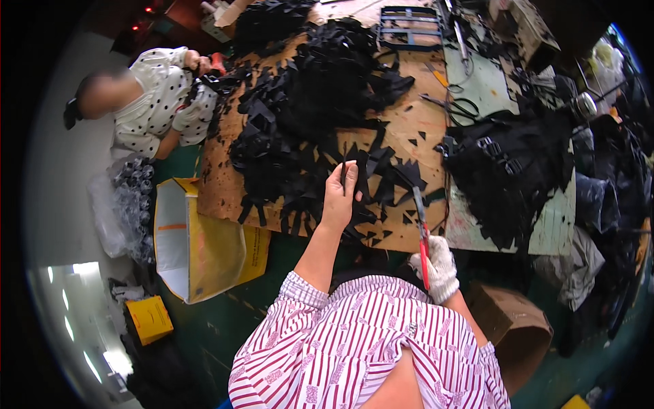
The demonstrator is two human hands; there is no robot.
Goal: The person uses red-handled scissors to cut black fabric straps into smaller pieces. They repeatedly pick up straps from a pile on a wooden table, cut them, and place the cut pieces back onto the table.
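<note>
right hand (436, 267): white work glove, fist closed round the red handles of the scissors (420, 228) — blades point up and away over the board, likely kept ready to cut.
left hand (338, 198): bare, arm stretched forward, fingers pinched shut on a black strip (345, 158) held upright, probably so one piece lifts free of the scraps.
cardboard sheet (409, 129): lies on the table under the cuttings, scored with marks.
black fabric pile (334, 75): heaped beyond the strip, mid-board.
co-worker (163, 99): far left — spotted top, hands in black pieces.
</note>
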